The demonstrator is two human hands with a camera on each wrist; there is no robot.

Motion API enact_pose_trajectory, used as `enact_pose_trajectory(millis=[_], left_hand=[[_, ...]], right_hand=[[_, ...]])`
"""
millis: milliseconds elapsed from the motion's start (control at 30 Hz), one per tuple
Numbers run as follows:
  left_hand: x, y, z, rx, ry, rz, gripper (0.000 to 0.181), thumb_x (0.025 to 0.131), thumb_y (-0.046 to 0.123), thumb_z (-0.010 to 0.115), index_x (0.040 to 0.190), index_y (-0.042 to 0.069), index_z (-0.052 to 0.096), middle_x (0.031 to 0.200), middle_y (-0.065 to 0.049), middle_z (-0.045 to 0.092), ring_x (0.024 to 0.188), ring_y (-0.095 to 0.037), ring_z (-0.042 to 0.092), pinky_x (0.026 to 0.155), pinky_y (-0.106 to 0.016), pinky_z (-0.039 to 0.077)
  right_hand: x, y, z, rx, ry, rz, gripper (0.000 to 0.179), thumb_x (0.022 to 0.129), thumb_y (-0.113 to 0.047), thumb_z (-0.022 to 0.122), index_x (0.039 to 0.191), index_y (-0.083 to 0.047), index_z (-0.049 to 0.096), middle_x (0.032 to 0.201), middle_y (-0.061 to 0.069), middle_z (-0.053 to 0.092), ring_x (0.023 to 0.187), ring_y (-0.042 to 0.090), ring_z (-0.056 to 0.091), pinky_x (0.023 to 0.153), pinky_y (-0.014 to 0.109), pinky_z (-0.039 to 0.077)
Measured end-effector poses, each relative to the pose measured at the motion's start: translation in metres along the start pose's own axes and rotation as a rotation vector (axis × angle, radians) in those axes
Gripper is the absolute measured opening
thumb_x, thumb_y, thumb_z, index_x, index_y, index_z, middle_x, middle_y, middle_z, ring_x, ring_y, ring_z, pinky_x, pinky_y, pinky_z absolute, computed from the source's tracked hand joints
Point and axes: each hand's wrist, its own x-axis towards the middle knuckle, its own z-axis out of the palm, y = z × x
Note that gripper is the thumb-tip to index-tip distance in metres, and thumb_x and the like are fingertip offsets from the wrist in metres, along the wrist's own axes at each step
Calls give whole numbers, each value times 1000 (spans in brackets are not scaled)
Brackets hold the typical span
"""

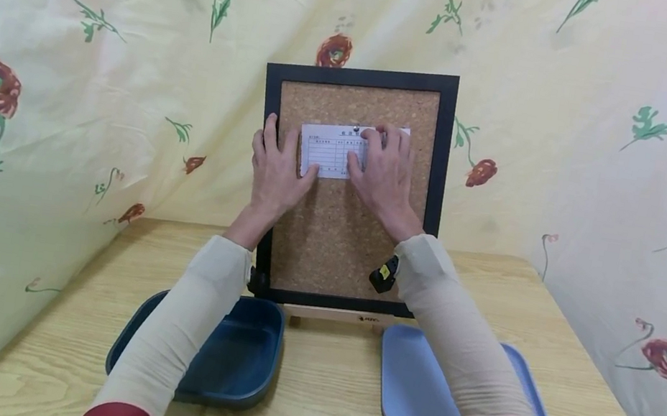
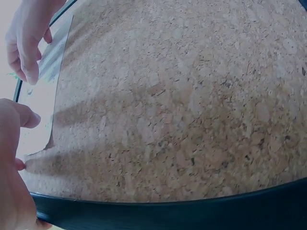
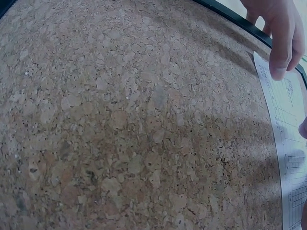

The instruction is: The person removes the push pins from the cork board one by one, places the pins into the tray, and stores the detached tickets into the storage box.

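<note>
A white printed form with a ruled table lies flat against a black-framed corkboard, in its upper half. A small push pin shows at the form's top edge. My left hand is spread at the form's left side, thumb on its lower left corner and fingers reaching the frame's left side. My right hand covers the form's right half, with bent fingers near the top edge and the thumb on the printed table. In the right wrist view, the left thumb overlaps the form's corner.
The corkboard leans upright on a wooden stand on the wooden table. A dark blue tray sits below my left forearm, a light blue tray below the right. Flowered cloth hangs behind and at both sides.
</note>
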Motion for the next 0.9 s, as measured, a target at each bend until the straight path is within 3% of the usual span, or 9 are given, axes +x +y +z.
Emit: enact_pose_trajectory(millis=[267, 900], left_hand=[[1, 0, 4, -11, 44, 0, 70, 92, 37, 67, 149, 7, 39, 165, -23, 12, 147, -49, 18, 115, -62, 31], [0, 4, 8, -22, 41, -21, 70, 92, 37, 69, 148, 7, 40, 166, -22, 11, 148, -48, 17, 116, -63, 29]], right_hand=[[2, -1, 2, -2, 27, 9, 40, 97, -33, 62, 124, -4, 63, 132, 19, 54, 124, 36, 48, 100, 49, 40], [3, -8, 10, -38, 87, 91, 37, 98, -35, 60, 120, -5, 65, 131, 17, 54, 121, 34, 48, 96, 47, 41]])
